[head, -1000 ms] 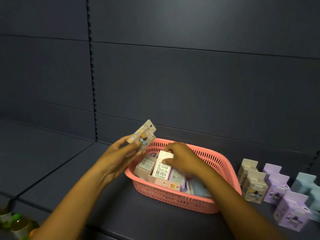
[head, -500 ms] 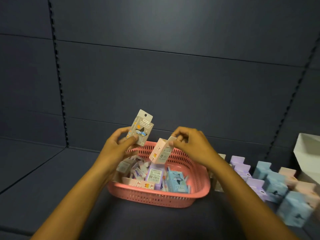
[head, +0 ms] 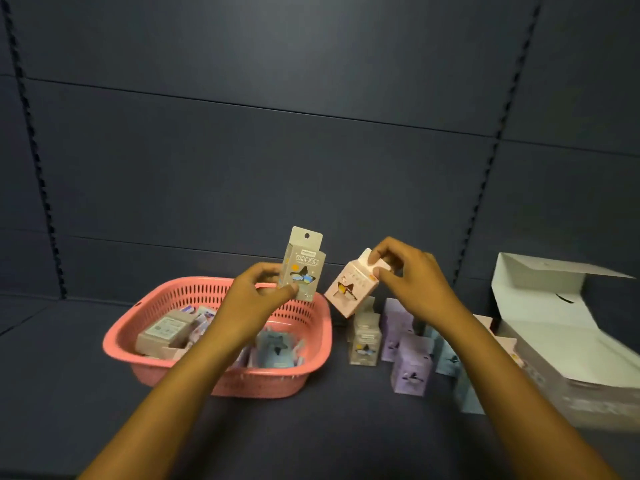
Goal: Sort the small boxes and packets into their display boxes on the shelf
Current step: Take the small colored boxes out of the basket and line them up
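While both hands are loaded, the right hand [head: 401, 271] is the nearer to the standing boxes [head: 398, 337] and the open display box [head: 568, 344] further right. It pinches a pink box [head: 349, 289] by its top, long axis tilted, just above the rows. The left hand [head: 252, 299] grips a grey box [head: 303, 268] upright over the basket [head: 214, 379], beyond its far rim.

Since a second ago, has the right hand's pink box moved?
Yes. The pink box has come up out of the pink basket and now hangs past its right rim.
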Tool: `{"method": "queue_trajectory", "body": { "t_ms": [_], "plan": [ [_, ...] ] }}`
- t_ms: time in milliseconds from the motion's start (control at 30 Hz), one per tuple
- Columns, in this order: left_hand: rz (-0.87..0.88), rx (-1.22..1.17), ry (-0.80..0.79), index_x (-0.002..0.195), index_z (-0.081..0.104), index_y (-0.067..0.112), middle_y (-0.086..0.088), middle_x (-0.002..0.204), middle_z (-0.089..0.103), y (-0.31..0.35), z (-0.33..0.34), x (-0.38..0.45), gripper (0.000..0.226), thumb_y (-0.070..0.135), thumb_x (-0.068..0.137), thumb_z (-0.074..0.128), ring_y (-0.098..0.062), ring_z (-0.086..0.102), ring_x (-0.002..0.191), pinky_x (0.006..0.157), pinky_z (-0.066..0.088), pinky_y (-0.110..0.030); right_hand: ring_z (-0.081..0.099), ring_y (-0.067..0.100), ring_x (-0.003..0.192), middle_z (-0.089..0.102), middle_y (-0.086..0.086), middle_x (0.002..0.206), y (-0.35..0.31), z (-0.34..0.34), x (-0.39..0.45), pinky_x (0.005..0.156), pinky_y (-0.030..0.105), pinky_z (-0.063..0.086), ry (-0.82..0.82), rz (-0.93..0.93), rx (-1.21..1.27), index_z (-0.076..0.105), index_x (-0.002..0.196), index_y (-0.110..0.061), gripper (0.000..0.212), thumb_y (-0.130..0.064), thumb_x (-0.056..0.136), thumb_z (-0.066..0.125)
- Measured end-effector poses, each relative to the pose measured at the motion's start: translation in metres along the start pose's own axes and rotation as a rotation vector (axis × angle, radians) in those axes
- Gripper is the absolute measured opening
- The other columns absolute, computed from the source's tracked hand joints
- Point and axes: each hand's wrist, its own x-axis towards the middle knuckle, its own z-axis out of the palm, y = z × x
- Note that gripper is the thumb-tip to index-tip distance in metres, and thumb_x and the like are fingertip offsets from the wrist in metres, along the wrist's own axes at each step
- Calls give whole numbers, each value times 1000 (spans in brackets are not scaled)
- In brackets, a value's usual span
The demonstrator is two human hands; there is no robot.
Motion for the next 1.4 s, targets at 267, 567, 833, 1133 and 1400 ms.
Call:
{"method": "queue_trajectory", "body": {
  "t_ms": [267,567,833,1133,1400],
  "plan": [
    [98,106,-41,102,65,17,11,92,69,-5,89,-19,27,10,78,76,4,63,79,66,47,-6,59,13,85,62,-9,102,52,-55,-31,50,19,45,79,17,-140,45,98,-29,20,-12,93,55],
    [27,284,-15,103,59,20,13,88,66,-47,150,-40,29,13,79,74,0,63,80,72,51,-15,64,9,76,64,-12,87,96,-72,-46,58,34,58,82,34,-94,56,90,-28,14,-14,90,60],
    [-85,441,12,98,60,18,6,96,68,-90,168,-52,27,17,78,77,-6,65,85,81,55,-28,61,8,88,66,-6,101,117,-70,-59,61,13,48,54,54,-129,58,94,-25,8,-18,91,59],
    [-82,534,23,112,59,14,0,108,66,-95,178,-61,40,25,78,78,-15,62,97,85,51,-29,61,10,90,66,-4,106,133,-82,-69,62,10,44,37,76,-148,57,96,-27,9,-22,91,61],
    [272,673,92,132,46,20,0,128,49,-36,179,-67,53,30,85,68,-19,51,115,91,46,-34,63,11,90,65,-8,104,140,-109,-74,66,22,56,108,68,-165,56,97,-29,8,-26,91,61]
  ]
}}
